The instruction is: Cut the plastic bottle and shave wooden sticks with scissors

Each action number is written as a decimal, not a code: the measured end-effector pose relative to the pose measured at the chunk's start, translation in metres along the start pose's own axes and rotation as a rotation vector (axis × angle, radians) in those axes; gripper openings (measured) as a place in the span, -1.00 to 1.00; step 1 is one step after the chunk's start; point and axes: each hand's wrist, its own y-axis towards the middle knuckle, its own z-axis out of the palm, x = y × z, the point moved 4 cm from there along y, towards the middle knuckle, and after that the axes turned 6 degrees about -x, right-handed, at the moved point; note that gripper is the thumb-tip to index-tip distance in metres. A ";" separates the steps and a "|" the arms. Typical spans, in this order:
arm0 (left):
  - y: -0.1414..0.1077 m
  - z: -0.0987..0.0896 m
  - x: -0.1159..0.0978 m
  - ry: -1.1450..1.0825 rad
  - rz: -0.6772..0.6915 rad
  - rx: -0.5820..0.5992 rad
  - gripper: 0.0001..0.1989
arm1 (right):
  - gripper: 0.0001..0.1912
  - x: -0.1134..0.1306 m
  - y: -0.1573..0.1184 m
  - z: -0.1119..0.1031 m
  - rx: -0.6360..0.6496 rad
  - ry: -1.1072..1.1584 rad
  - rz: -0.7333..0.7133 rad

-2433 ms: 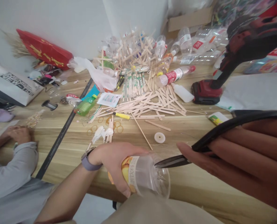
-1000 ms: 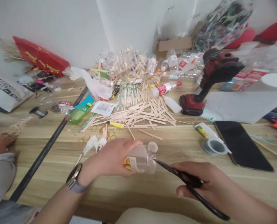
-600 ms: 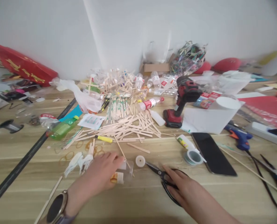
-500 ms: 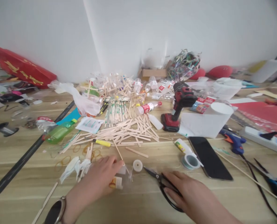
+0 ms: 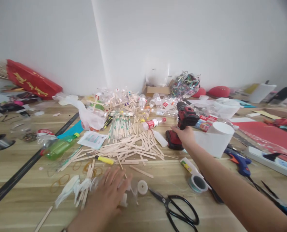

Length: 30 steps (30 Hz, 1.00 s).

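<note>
My right hand (image 5: 185, 133) is at the handle of the red and black cordless drill (image 5: 186, 115), its fingers wrapped round the grip above the battery. My left hand (image 5: 109, 190) lies spread, palm down, over the near middle of the table, partly covering a small clear plastic bottle (image 5: 123, 199). Just right of it are a white round disc (image 5: 142, 187) and a thin wooden stick (image 5: 121, 165). Black-handled scissors (image 5: 177, 209) lie on the wood, touched by neither hand.
Craft sticks (image 5: 131, 148) are heaped ahead, with plastic bottles behind. A paper roll (image 5: 214, 138), glue gun (image 5: 240, 161) and power strip (image 5: 271, 161) lie right. A green bottle (image 5: 61, 146) and long black bar (image 5: 17, 175) lie left.
My right hand has let go of the scissors and moved forward to the drill. My left hand's fingers have spread wider. The view has tilted up slightly.
</note>
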 end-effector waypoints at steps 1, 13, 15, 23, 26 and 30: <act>0.000 0.002 0.000 -0.013 -0.006 0.006 -0.08 | -0.68 0.000 0.001 0.006 -0.021 0.026 0.038; -0.006 0.015 0.010 -0.087 0.104 -0.214 0.04 | -0.84 0.058 -0.051 -0.045 0.290 0.623 0.219; -0.011 0.008 0.011 -0.081 0.176 -0.373 -0.05 | -0.78 0.069 -0.067 -0.060 0.390 0.698 0.282; -0.056 -0.065 0.003 -0.226 0.232 -1.100 -0.81 | -0.40 0.043 -0.135 -0.084 0.807 0.641 0.633; -0.059 -0.092 -0.005 -0.192 0.214 -1.213 -0.83 | -0.38 0.027 -0.152 -0.088 0.962 0.545 0.596; -0.043 -0.113 -0.016 -0.081 0.218 -1.267 -0.85 | -0.39 0.017 -0.167 -0.096 1.045 0.448 0.527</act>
